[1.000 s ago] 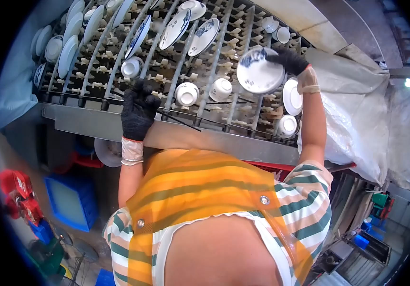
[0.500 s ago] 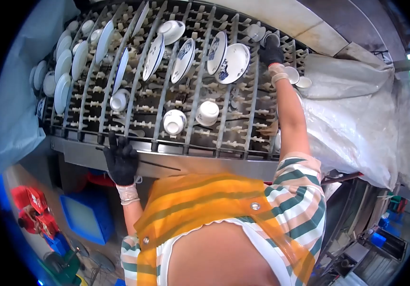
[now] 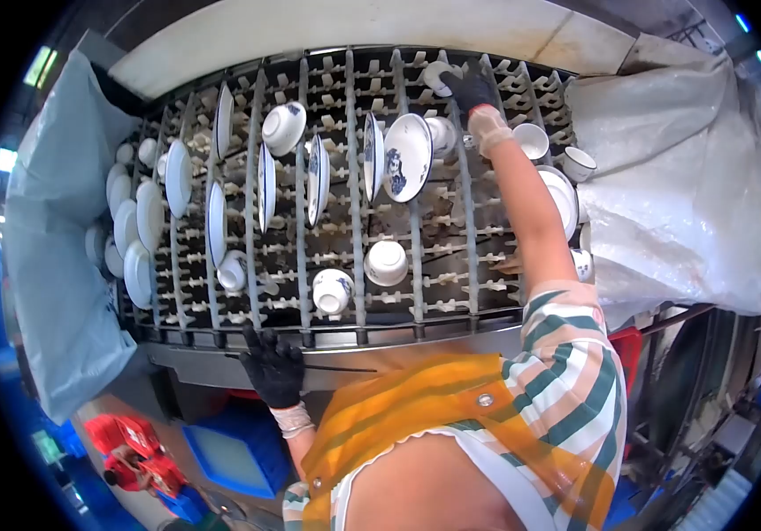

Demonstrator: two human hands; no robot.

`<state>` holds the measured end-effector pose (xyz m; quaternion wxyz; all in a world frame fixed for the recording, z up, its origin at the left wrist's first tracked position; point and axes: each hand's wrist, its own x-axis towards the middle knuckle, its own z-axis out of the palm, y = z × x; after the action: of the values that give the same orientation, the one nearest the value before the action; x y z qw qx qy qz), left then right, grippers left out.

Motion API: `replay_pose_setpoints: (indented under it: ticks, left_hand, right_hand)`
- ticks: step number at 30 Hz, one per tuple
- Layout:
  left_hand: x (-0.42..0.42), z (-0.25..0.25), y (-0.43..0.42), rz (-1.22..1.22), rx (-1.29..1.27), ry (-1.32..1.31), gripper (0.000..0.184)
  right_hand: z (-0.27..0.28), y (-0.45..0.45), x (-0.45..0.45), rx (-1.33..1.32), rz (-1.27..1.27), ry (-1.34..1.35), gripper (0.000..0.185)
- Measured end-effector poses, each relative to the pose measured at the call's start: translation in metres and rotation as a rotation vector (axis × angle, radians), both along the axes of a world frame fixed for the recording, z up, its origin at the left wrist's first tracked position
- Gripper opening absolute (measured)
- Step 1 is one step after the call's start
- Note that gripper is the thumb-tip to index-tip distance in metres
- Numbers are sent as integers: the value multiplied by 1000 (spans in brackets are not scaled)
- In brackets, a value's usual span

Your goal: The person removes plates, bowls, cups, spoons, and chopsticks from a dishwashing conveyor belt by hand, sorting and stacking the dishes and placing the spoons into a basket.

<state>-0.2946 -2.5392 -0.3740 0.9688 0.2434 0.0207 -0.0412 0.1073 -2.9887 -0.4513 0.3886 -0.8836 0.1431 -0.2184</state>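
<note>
At the far side of the pegged rack [image 3: 327, 243], my right hand [image 3: 472, 88], in a black glove, has its fingers on a small white bowl [image 3: 440, 78]; the grip is partly hidden. Another white bowl [image 3: 441, 134] sits just nearer, behind a blue-patterned oval plate [image 3: 409, 157]. My left hand [image 3: 274, 367], also black-gloved, rests on the steel front edge [image 3: 212, 363] with its fingers apart, holding nothing. Closest to it on the rack are a patterned bowl [image 3: 332, 292] and a tilted white cup [image 3: 232, 271].
White plates [image 3: 149, 217] stand on edge at the left. Two cups [image 3: 531, 142] and a plate [image 3: 561, 202] lie by my right forearm, beside a plastic sheet [image 3: 672, 195]. A grey-blue curtain [image 3: 66, 239] hangs left. Below are a blue bin [image 3: 237, 453] and a person in red [image 3: 142, 456].
The view has shifted, so the rack appears lower. My right hand has moved farther across the rack with the small bowl. My left hand stays at the front edge.
</note>
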Motion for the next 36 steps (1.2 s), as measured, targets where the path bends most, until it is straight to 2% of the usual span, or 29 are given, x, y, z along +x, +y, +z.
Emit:
replay_pose_setpoints:
  ticks: [1, 3, 5, 7, 9, 10, 11, 12, 13, 14, 15, 17, 18, 19, 20, 21, 23, 27, 29, 30, 32, 33, 34, 35, 36]
  left_hand:
    - [-1, -4, 2, 0, -7, 7, 47]
    - [0, 1, -6, 7, 15, 10, 48]
    - [2, -4, -6, -7, 32, -17, 48]
    - [0, -6, -9, 0, 34, -46, 48]
    - [-1, -1, -18, 23, 47, 22, 47]
    - [0, -3, -17, 4, 35, -8, 47]
    - [-1, -5, -16, -10, 24, -42, 47]
    - [-4, -5, -17, 34, 53, 27, 47]
    - [-4, -6, -19, 42, 45, 30, 47]
    - [-4, -7, -21, 51, 56, 17, 47]
    - [-3, -8, -24, 54, 69, 5, 47]
    - [-2, -7, -26, 32, 57, -1, 47]
    - [-1, -8, -26, 22, 61, 9, 47]
    - [-2, -8, -28, 15, 68, 19, 47]
    - [-3, -3, -33, 52, 143, 51, 46]
    - [-2, -2, -38, 49, 150, 50, 46]
    - [-1, 0, -43, 26, 148, -18, 46]
    - [0, -9, -44, 18, 64, -54, 45]
    - [-5, -3, -51, 60, 100, 28, 44]
    - [-5, 0, -53, 99, 137, 91, 44]
    - [-4, 0, -55, 85, 165, 67, 44]
    - [-4, -1, -56, 70, 190, 45, 44]
    - [-4, -2, -57, 70, 196, 39, 44]
    - [-4, -3, -59, 56, 193, 14, 44]
    - [-4, -3, -62, 43, 191, -10, 44]
  right_hand:
    - [3, 4, 14, 136, 8, 164, 70]
    - [2, 6, 30, 193, 78, 106, 66]
    - [38, 20, 14, 245, 155, 34, 59]
    - [41, 19, 4, 190, 151, 7, 56]
    - [19, 5, 4, -42, 210, 52, 60]
    - [10, -8, 3, 58, 91, 129, 65]
    - [26, -23, -21, -8, 125, 136, 68]
    - [2, -54, -22, -293, 187, 162, 70]
    - [19, -72, -38, -386, 301, 381, 71]
    - [35, -94, -50, -545, 623, 584, 71]
    - [67, -92, -87, -554, 671, 609, 66]
    - [54, -111, -91, -472, 689, 507, 52]
    - [23, -129, -76, -476, 675, 516, 52]
    - [-29, -149, -53, -652, 615, 393, 41]
    - [-57, -160, -43, -820, 556, 263, 31]
    - [-48, -153, -47, -870, 574, 387, 30]
    - [-3, -127, -87, -899, 539, 305, 23]
    - [47, -100, -95, -914, 493, 322, 20]
    - [54, -79, -100, -635, 253, 33, 22]
    - [48, -70, -101, -633, 254, 36, 22]
    - [38, -45, -102, -681, 278, -270, 27]
    - [53, -24, -114, -611, 296, -130, 29]
    - [7, -17, -82, -505, 439, 9, 31]
    - [28, -1, -99, -390, 461, 14, 33]
    - [18, 10, -95, -364, 516, -136, 35]
